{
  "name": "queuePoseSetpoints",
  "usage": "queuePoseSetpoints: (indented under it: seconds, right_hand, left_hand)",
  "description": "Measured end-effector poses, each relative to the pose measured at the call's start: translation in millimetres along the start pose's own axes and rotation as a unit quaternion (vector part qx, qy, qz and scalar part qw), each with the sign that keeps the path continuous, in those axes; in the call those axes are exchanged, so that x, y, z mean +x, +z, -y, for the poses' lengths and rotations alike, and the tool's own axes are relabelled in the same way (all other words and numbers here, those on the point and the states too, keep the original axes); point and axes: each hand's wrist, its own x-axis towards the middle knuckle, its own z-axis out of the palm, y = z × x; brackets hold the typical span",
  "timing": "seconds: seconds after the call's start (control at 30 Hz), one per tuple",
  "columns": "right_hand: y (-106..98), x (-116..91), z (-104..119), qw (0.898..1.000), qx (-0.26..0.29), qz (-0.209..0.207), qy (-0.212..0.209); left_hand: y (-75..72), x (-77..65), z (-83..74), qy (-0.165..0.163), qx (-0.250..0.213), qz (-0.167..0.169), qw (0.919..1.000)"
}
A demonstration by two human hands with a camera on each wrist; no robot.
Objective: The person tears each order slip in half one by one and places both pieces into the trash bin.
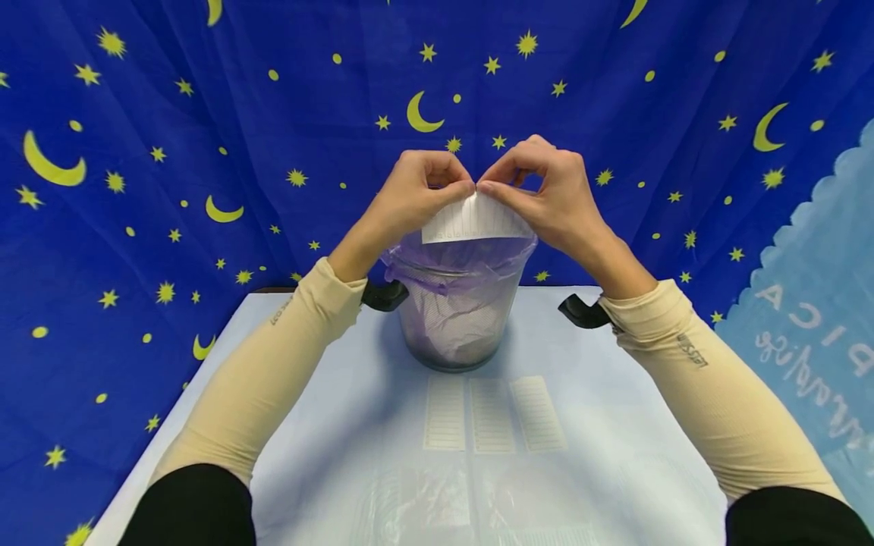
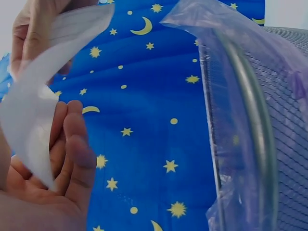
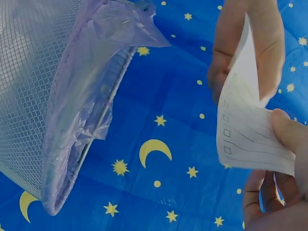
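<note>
A white sheet of paper (image 1: 478, 220) with ruled lines and a row of small boxes is held up over a mesh bin (image 1: 471, 326). My left hand (image 1: 419, 189) pinches its top edge between thumb and fingers. Close beside it, thumb tips almost meeting, my right hand (image 1: 549, 189) pinches the same edge. Seen from the right wrist, the paper (image 3: 250, 134) bends and twists between the two hands; whether it is torn I cannot tell. A thin purple bag (image 3: 96, 72) lines the bin and folds over its rim.
On the white table (image 1: 328, 455), in front of the bin, three printed paper slips (image 1: 492, 417) lie side by side. Clear plastic sheeting (image 1: 437, 493) covers the nearer part. A blue star-and-moon curtain (image 1: 273, 136) hangs behind, and a lighter blue cloth (image 1: 812, 326) is at right.
</note>
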Motion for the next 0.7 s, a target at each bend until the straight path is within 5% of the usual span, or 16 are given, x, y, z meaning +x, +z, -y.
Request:
queuePoseSetpoints:
  seconds: [0.2,0.7]
  right_hand:
    - [-5,-1,8,1.0,0.012,0.003,-0.021]
    - [-21,3,28,0.998,0.029,-0.025,-0.056]
  left_hand:
    - [5.5,8.0,27.2,-0.019,0.006,0.007,0.9998]
    - [14.9,4.6,45.5,-0.056,0.022,0.012,0.9981]
